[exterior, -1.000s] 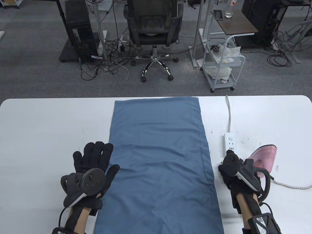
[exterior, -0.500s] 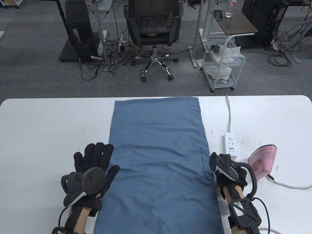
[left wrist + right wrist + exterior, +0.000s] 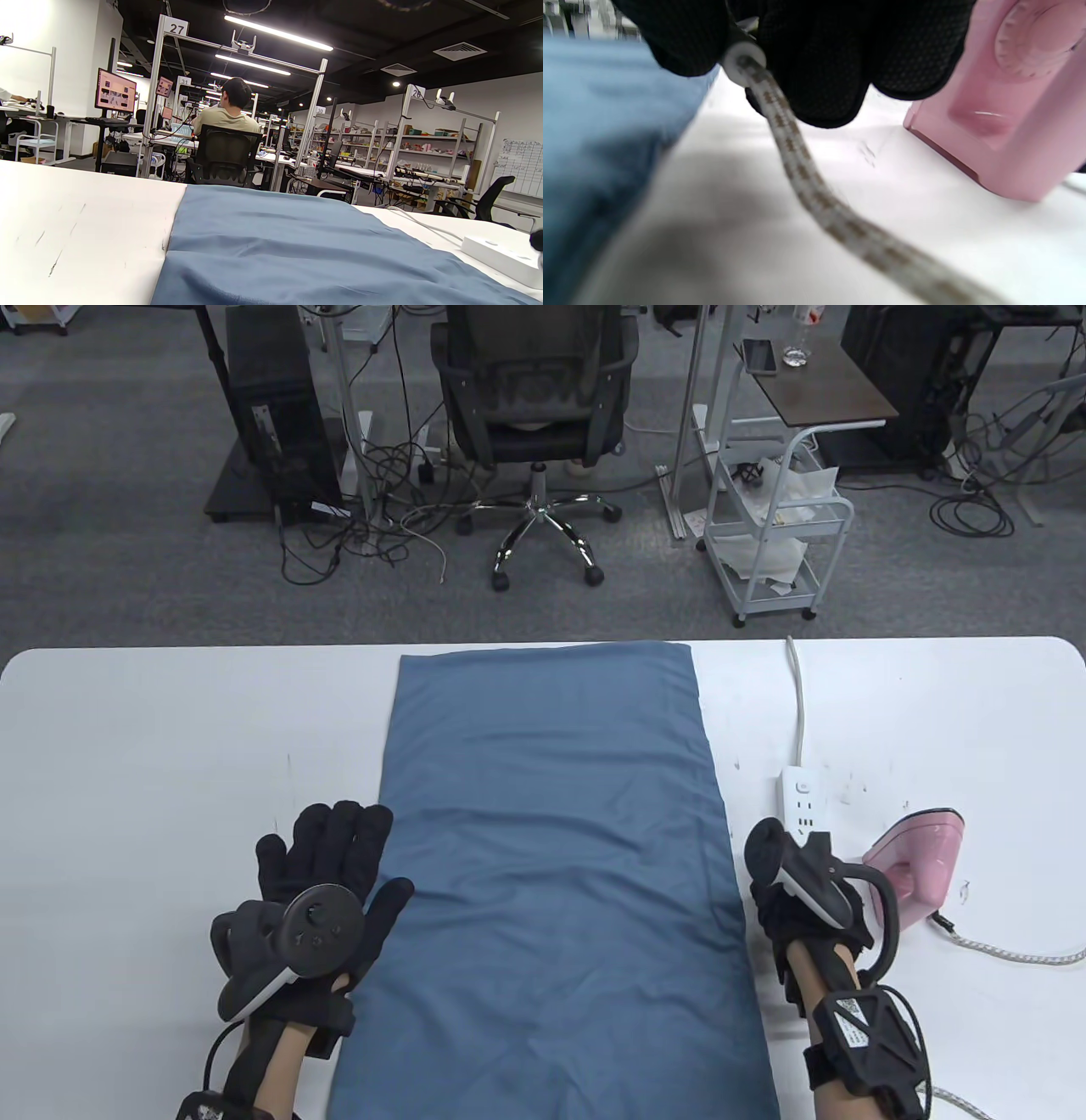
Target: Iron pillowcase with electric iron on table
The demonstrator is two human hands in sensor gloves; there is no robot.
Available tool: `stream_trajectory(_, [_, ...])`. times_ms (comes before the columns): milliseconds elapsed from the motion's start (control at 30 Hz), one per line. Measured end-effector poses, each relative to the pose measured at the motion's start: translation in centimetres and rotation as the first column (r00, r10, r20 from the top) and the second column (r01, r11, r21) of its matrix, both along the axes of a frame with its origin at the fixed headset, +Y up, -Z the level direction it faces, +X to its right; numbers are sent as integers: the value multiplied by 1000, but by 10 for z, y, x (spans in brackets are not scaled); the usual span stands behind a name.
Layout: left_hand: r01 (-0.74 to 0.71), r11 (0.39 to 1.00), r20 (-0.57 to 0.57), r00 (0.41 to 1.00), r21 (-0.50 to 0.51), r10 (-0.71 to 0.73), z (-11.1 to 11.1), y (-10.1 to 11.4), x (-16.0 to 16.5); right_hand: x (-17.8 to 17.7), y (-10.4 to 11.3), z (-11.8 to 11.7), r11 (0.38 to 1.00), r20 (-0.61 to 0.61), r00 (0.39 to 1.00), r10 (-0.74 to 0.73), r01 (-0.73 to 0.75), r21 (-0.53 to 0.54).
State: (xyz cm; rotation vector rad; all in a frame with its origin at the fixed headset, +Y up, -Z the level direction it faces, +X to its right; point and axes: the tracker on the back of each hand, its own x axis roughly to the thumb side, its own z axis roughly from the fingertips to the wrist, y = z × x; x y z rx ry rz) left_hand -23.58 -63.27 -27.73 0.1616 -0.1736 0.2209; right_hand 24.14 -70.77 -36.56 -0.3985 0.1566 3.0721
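A blue pillowcase (image 3: 551,857) lies flat lengthwise on the white table (image 3: 170,746); it also shows in the left wrist view (image 3: 297,245). My left hand (image 3: 335,853) rests open and flat at its left edge, thumb on the cloth. A pink iron (image 3: 920,857) stands upright on the right. My right hand (image 3: 797,912) is between the pillowcase and the iron, just below a white power strip (image 3: 802,802). In the right wrist view its fingers (image 3: 818,63) pinch the white plug end (image 3: 742,59) of the iron's braided cord (image 3: 818,199), beside the iron (image 3: 1018,106).
The braided cord (image 3: 1010,950) trails off the iron to the table's right edge. The strip's white cable (image 3: 797,695) runs to the far edge. An office chair (image 3: 534,398) and a white cart (image 3: 776,534) stand on the floor beyond the table.
My right hand drew back from the power strip toward the pillowcase's edge, turned over, then shifted slightly right again. My left hand has stayed in place.
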Motion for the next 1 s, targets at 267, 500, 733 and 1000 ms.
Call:
stream_trajectory(267, [6,1000,-2,1000,-11,-6,-1,-1,1,31,16,-10,976,103,979,-178,163,142])
stream_trajectory(500, [19,999,-14,1000,-29,-19,-3,-4,1,41,1,-23,971,160,964,-214,192,142])
stream_trajectory(733, [27,999,-22,999,-43,-28,-5,-6,1,41,-8,-33,975,188,962,-199,175,136])
stream_trajectory(1000, [25,999,-24,999,-45,-26,-5,-6,0,39,-6,-38,983,189,966,-176,162,90])
